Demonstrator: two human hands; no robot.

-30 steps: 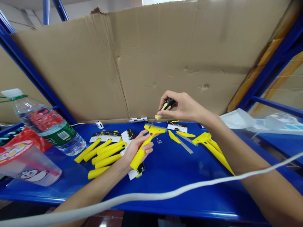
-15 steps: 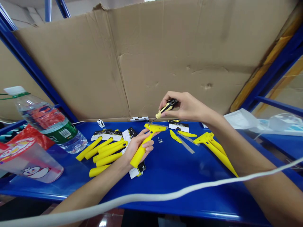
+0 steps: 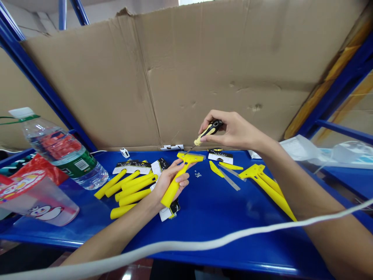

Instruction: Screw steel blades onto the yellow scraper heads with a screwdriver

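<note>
- Above the blue steel tabletop point(image 3: 227, 217), the left hand point(image 3: 170, 182) has a clenched grip around the handle of a yellow plastic scraper point(image 3: 173, 190), whose head points far.
- The right hand point(image 3: 233, 130) grasps a black-and-yellow screwdriver point(image 3: 208, 131), its thin metal tip just at the scraper's head.
- Tiny metal screws point(image 3: 198, 174) lie loose just right of the scraper; farther right are straight steel blades point(image 3: 230, 181) and yellow scraper bodies point(image 3: 268, 186).
- To the left, yellow plastic handles point(image 3: 132, 190) lie by black-and-white printed cards point(image 3: 132, 167), their writing too small to read.
- Far left stands a clear plastic water bottle point(image 3: 67, 151) with a green barcoded label point(image 3: 81, 165), holding water, beside a clear plastic cup point(image 3: 43, 206) printed with a cartoon figure.
</note>
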